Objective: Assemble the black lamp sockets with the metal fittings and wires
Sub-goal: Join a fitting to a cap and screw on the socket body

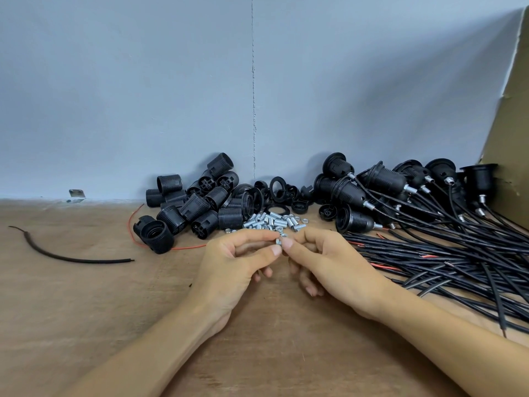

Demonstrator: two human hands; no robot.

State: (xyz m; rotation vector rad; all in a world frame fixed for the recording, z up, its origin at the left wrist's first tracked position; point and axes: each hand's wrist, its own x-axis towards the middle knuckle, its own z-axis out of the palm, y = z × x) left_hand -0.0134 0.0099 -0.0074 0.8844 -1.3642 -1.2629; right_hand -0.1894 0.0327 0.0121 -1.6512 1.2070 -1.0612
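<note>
**A:** What's happening nearest us?

**B:** The left hand (237, 262) and right hand (329, 267) meet just in front of the heap of fittings (274, 220). Each pinches the same small metal fitting (279, 241) between thumb and forefinger. It's lifted off the surface (86, 296), I'd judge so a nut can be turned onto it, though it's too small to be sure.

**A:** Why is the heap there?

**B:** For easy reach, I think; it lies just behind the hands. Left of the heap sit bare socket shells (194, 202), apparently stock waiting. Right of it lie wired sockets (400, 190) with their wires (458, 253) fanned toward the person, probably the finished lot kept apart.

**A:** And farthest?

**B:** Behind the heap, black rings and caps (277, 190) rest against the wall (171, 81).
</note>
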